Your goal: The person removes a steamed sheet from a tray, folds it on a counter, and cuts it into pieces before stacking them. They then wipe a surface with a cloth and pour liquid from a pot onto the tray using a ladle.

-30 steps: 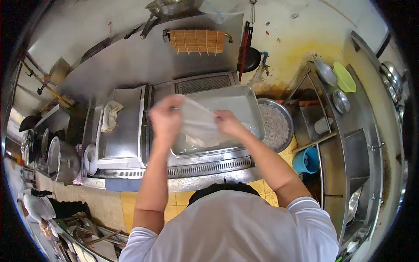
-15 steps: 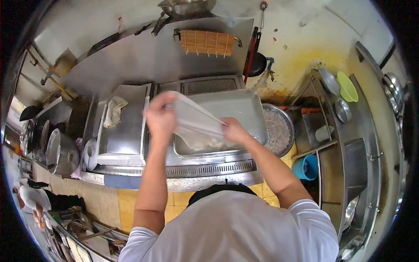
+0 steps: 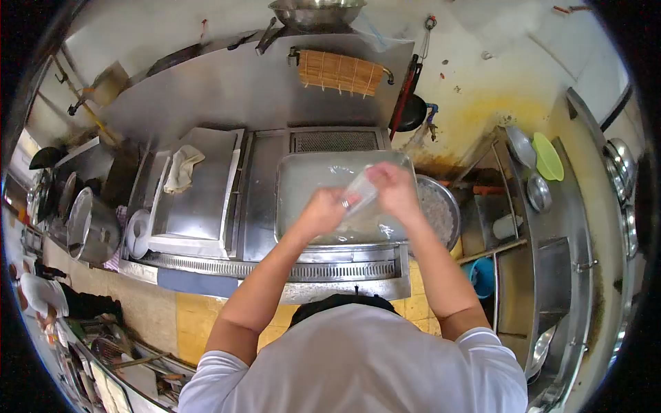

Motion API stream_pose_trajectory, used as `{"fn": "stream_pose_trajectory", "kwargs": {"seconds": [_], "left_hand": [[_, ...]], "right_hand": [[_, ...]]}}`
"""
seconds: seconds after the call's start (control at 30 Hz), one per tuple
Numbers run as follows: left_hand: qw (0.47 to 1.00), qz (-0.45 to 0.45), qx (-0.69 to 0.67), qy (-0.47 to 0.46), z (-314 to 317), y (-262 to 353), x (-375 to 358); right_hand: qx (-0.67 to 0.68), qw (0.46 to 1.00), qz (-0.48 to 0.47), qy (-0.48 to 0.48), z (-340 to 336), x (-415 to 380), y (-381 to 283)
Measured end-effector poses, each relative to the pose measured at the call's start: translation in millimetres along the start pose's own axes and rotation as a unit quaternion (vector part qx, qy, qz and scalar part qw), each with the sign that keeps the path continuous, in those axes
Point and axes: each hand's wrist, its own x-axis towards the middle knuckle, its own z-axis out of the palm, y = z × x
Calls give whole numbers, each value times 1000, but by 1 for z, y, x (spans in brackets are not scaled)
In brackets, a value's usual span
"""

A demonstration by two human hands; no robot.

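Observation:
Over the large metal tray (image 3: 292,186), both hands hold a thin, pale, translucent sheet (image 3: 359,191), bunched small between them. My left hand (image 3: 327,210) is closed on its left end, a ring on one finger. Higher and to the right, my right hand (image 3: 394,189) grips the other end; its fingers are a little blurred. Shiny, clear liquid or film shows in the tray beneath. Right of the tray stands a round metal basin (image 3: 441,210) with pale, lumpy contents.
A cloth (image 3: 184,168) lies on the steel surface at left. Farther left stands a big pot (image 3: 93,227). Shelves at right hold a green bowl (image 3: 547,158); a blue bucket (image 3: 484,277) is below. Another person (image 3: 45,292) is at lower left. A bamboo mat (image 3: 341,71) hangs behind.
The sheet, stretched wide before, is now gathered small. My left hand has moved right and down, my right hand up and slightly right, bringing them closer together. The view has shifted slightly.

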Motion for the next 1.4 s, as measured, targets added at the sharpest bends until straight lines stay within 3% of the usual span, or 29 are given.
{"fn": "stream_pose_trajectory", "kwargs": {"seconds": [0.03, 0.1, 0.13, 0.23, 0.3, 0.37, 0.43, 0.6, 0.7, 0.77, 0.83, 0.9, 0.97, 1.0, 1.03, 1.07, 1.13, 1.2, 1.23, 1.33, 1.4], "left_hand": [[997, -37, 19, -65, 3, -1, -12], [991, -64, 81, -88, 1, 2, -33], [986, -77, 113, -101, -4, 3, -39], [976, -13, 215, -35, -37, -40, -31], [952, -85, 292, 31, -87, 6, -21], [940, -14, 311, 139, -125, 48, -18], [950, -12, 218, 226, -150, 97, -22], [904, 149, 106, 387, -181, 134, -46], [898, 238, 67, 364, -187, 107, -71], [926, 220, -39, 304, -182, 83, -85], [946, 181, 3, 269, -178, 54, -89], [963, 49, -13, 265, -160, 25, -81], [966, -179, -57, 177, -151, 16, -62], [962, -186, -100, 170, -143, -5, -46], [957, -193, -143, 163, -134, -32, -24], [955, -170, -174, 168, -127, -55, 2], [957, -92, -200, 192, -120, -78, 58], [941, 7, -221, 258, -106, -86, 117], [918, 53, -246, 306, -95, -92, 138], [967, 97, -75, 223, -78, -98, 148], [995, 15, 47, 87, -61, -70, 96]], "right_hand": [[43, 998, 37, 31, -10, 1, -1], [-44, 994, -46, 87, -42, 14, 11], [-31, 992, -36, 114, -52, 16, 3], [-3, 980, -78, 184, -86, 25, -11], [8, 977, -65, 205, -111, 29, -24], [8, 971, -100, 219, -131, 28, -47], [22, 960, -132, 244, -144, 25, -68], [16, 936, -170, 309, -176, 4, -92], [24, 949, -146, 278, -188, -25, -84], [23, 958, -132, 255, -181, -46, -73], [-39, 967, -118, 221, -175, -63, -57], [-69, 979, -2, 192, -170, -69, -13], [-16, 983, 62, 174, -144, -60, 24], [-82, 981, 80, 158, -139, -48, 53], [-12, 980, 145, 134, -130, -33, 68], [22, 979, 172, 110, -122, -11, 73], [162, 970, 131, 123, -106, 42, 107], [213, 963, 91, 138, -96, 99, 147], [157, 975, 85, 134, -92, 109, 157], [3, 987, 100, 122, -66, 110, 152], [-86, 992, 88, 1, -42, 68, 163]]}}
